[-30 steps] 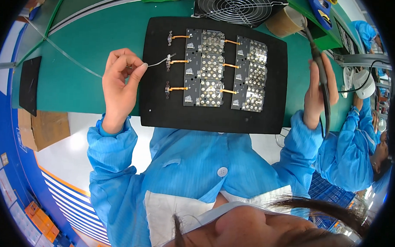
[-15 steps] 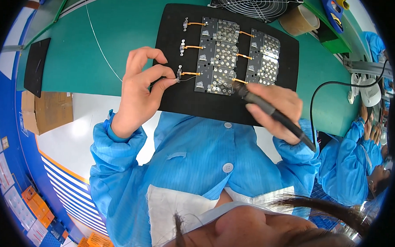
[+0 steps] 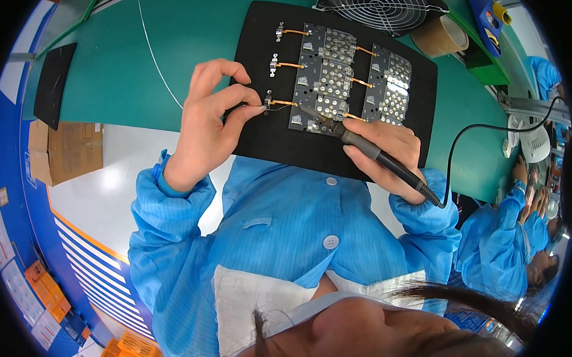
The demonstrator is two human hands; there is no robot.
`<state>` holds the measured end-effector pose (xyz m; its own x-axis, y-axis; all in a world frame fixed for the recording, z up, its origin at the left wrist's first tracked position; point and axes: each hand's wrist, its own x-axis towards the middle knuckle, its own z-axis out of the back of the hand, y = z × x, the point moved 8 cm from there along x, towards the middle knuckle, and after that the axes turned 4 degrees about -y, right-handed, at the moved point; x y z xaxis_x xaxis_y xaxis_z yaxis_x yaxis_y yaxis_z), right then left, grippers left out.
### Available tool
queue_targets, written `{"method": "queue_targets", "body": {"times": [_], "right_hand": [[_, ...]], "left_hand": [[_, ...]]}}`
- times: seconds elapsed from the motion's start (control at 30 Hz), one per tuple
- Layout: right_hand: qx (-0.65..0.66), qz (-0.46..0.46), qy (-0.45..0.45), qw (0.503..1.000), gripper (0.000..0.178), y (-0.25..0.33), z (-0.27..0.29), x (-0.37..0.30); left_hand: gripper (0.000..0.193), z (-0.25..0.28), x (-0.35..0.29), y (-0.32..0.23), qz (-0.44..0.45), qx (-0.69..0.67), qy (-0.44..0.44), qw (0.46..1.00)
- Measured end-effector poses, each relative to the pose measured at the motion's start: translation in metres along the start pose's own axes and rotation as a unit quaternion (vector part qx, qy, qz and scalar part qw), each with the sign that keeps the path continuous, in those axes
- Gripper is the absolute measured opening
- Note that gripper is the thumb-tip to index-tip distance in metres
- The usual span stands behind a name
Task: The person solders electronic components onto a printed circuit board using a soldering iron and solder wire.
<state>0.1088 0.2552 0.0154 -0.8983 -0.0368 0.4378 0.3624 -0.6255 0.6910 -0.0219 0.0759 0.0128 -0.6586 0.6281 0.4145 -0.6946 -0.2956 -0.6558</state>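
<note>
My left hand (image 3: pixel 212 122) pinches a thin solder wire (image 3: pixel 153 59) between thumb and forefinger, beside the nearest small metal connector (image 3: pixel 268 101). The wire's free end runs along an orange ribbon cable (image 3: pixel 283 103) toward the near-left circuit board (image 3: pixel 297 120). Gripped in my right hand (image 3: pixel 393 139) is a black soldering iron (image 3: pixel 387 160), slanting left over that board. Its tip is close to where the cable joins the board; whether it touches I cannot tell. The dark boards, with rows of silvery round spots, lie in two columns on a black mat (image 3: pixel 262 143).
A green table (image 3: pixel 143 104) carries the mat. Behind it stand a fan with a wire guard (image 3: pixel 377 8) and a tape roll (image 3: pixel 441 38). The iron's black cord (image 3: pixel 454 143) loops at right. A cardboard box (image 3: pixel 73 151) sits left; a co-worker in blue (image 3: pixel 494 249) is at right.
The soldering iron's tip has moved left, from the right side of the near-left board to its cable end. My left hand keeps its pinch on the solder wire. The whole view has shifted slightly.
</note>
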Motion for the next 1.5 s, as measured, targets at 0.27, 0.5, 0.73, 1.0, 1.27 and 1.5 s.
{"method": "queue_targets", "body": {"times": [0.27, 0.5, 0.73, 1.0, 1.27, 1.5], "right_hand": [[-0.008, 0.01, -0.005, 1.0, 0.032, 0.004, 0.003, 0.004], [-0.005, -0.009, 0.011, 1.0, 0.031, 0.0, -0.001, 0.003], [-0.005, 0.007, 0.007, 1.0, 0.033, 0.003, -0.001, 0.003], [-0.003, 0.016, 0.003, 1.0, 0.034, 0.002, -0.001, 0.004], [-0.009, 0.019, -0.005, 1.0, 0.034, 0.004, 0.0, 0.005], [-0.009, 0.021, 0.0, 1.0, 0.034, 0.003, -0.001, 0.005]], "left_hand": [[0.015, 0.0, 0.002, 0.0, -0.018, -0.02, 0.002, 1.0], [0.011, -0.008, 0.004, 0.004, 0.002, -0.035, 0.008, 0.999], [0.011, -0.018, 0.006, 0.003, -0.031, -0.033, -0.001, 0.999], [0.012, -0.019, 0.006, 0.003, -0.034, -0.029, -0.003, 0.999], [0.012, -0.018, 0.005, 0.005, -0.029, -0.031, 0.0, 0.999], [0.014, -0.026, 0.006, 0.0, -0.049, -0.014, -0.001, 0.999]]}}
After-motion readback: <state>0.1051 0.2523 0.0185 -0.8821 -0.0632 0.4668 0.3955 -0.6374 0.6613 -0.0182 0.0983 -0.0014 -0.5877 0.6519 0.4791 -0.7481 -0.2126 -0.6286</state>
